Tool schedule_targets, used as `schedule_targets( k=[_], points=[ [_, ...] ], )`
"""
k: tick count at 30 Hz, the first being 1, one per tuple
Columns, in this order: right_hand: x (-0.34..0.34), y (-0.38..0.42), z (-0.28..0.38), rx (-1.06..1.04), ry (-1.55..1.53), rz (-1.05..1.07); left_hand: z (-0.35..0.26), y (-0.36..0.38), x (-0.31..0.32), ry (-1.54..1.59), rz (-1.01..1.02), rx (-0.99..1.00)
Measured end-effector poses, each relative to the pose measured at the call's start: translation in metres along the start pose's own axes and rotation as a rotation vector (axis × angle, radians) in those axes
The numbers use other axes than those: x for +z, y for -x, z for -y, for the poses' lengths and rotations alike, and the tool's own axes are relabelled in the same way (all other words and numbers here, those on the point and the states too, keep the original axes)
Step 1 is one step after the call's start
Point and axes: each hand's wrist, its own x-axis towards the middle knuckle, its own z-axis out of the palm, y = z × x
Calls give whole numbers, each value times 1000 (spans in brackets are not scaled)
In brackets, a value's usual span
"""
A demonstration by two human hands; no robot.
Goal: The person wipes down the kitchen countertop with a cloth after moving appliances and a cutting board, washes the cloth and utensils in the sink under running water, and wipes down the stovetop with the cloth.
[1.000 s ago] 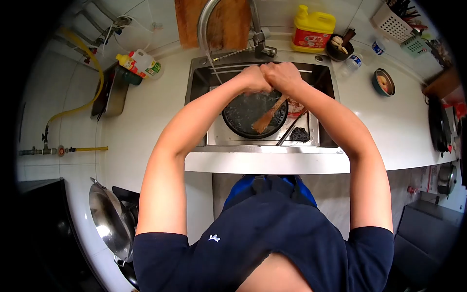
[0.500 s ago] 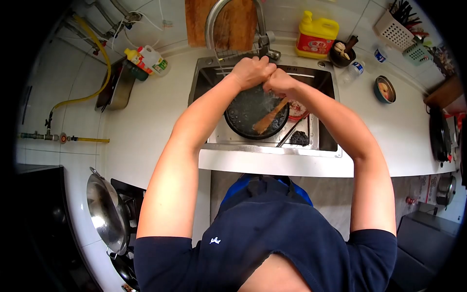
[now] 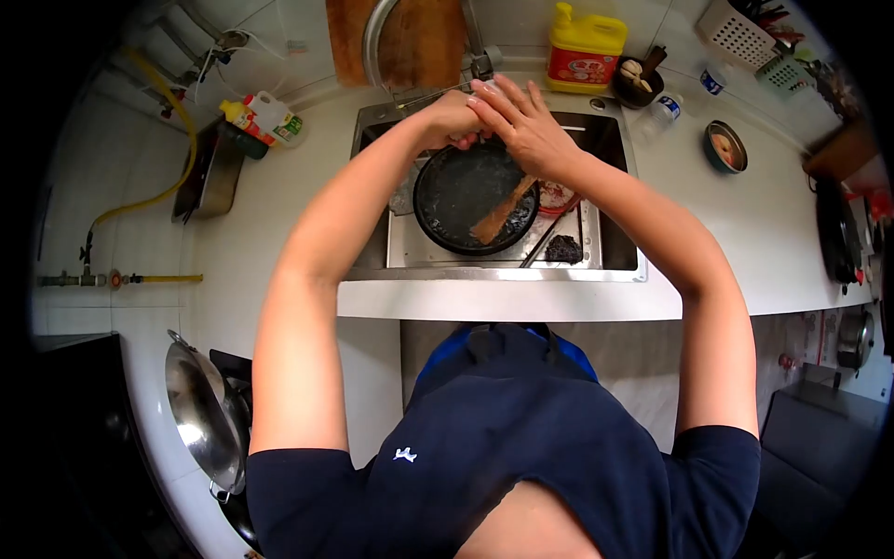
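Over the back of the sink, my left hand is closed with its fingers curled; whatever it may hold is hidden. My right hand lies across it with fingers stretched out, touching it near the faucet. Below both hands, a round black pan with water in it sits in the metal sink. A wooden spatula leans in the pan. To the pan's right are a red-rimmed dish, a dark stick-like utensil and a dark scrubber.
Behind the sink are a wooden cutting board, a yellow detergent jug and a dark pot of garlic. A plastic bottle and a small bowl stand on the right. At lower left is a wok.
My right hand has opened from a closed shape, its fingers now stretched over my left hand. Both hands have shifted slightly up and left as the view moved; the pan's surface looks calmer.
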Motion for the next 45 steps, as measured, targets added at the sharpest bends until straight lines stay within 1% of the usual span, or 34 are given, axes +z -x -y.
schedule_targets(
  k=[1, 3, 4, 5, 6, 8, 10, 11, 14, 15, 18, 19, 21, 22, 25, 28, 31, 33, 34, 36, 37, 40, 43, 45],
  points=[
    [2, -1, -3, -23, 1, -23, -8, 7, 4, 37, 69, 12],
    [4, -10, -17, -121, -182, -203, -20, 18, 8, 113, 202, 34],
    [0, -17, -22, -171, -275, -294, -27, 20, 8, 57, 200, 28],
    [-5, -21, -25, -171, -260, -301, -33, 23, 11, 3, 197, 18],
    [-9, -27, -30, -209, -177, -337, -39, 25, 14, -51, 196, 7],
    [-23, -29, -36, -222, -68, -284, -52, 30, 20, -182, 119, 86],
    [-18, -28, -38, -119, 45, -223, -57, 36, 25, -309, 36, 158],
    [-15, -29, -40, -69, 104, -195, -54, 24, 20, -366, 65, 232],
    [-17, -35, -44, -23, 200, -126, -42, 7, 21, -858, -357, 541],
    [-22, -39, -40, 19, 215, -111, -49, 7, 18, -932, -338, 443],
    [-27, -48, -35, 166, 164, 45, -47, 1, 14, -1003, -499, 463],
    [-31, -51, -32, 279, 29, 181, -47, 5, 15, -1026, -525, 483],
    [-38, -51, -23, 374, -140, 171, -49, 13, 17, -1070, -578, 518],
    [-40, -51, -20, 422, -224, 166, -50, 15, 16, -1116, -571, 557],
    [-19, -48, -25, 526, -431, 214, -49, 12, 13, -1245, -553, 686],
    [-12, -43, -24, 576, -563, 265, -41, 5, 11, -1348, -549, 813],
    [-8, -43, -22, 743, -822, 310, -39, -1, 8, -1412, -581, 893],
    [-20, -44, -21, 864, -1039, 407, -41, -1, 8, -1435, -595, 937],
    [-27, -44, -19, 926, -1145, 456, -43, 1, 10, -1436, -568, 895],
    [-34, -42, -15, 996, -1262, 449, -49, 4, 13, -1437, -509, 815],
    [-36, -42, -15, 1034, -1321, 445, -50, 3, 13, -1442, -494, 837],
    [-26, -37, -23, 1029, -1324, 541, -40, -5, 12, -1428, -453, 918],
    [-26, -34, -28, 937, -1339, 616, -19, -13, 16, -1314, -452, 1014],
    [-21, -27, -30, 927, -1332, 507, -12, -14, 22, -1197, -456, 1043]
  ],
)
